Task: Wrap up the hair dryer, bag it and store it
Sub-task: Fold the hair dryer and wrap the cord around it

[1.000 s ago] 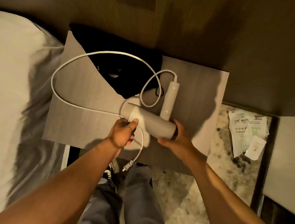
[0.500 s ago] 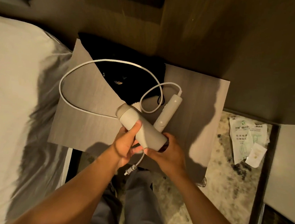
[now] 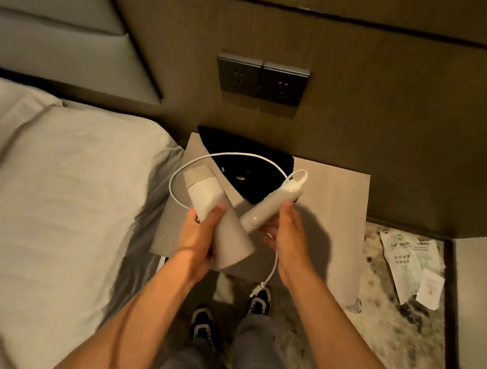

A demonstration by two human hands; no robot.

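A pale grey hair dryer is held up over the bedside table. My left hand grips its barrel, and my right hand holds its folding handle, which points up and to the right. Its white cord loops from the handle's tip over a black bag at the back of the table, round to the left and behind the barrel. The cord's end with the plug hangs below my right hand.
A bed with pale sheets fills the left. Two wall sockets sit above the table. Paper packets lie on the speckled floor to the right, beside a pale cabinet. My shoes stand below the table's front edge.
Both hands lifted the dryer off the table and turned it, so the barrel points up-left and the handle up-right. The cord's loop shrank. The view tilted up, showing the wall sockets.
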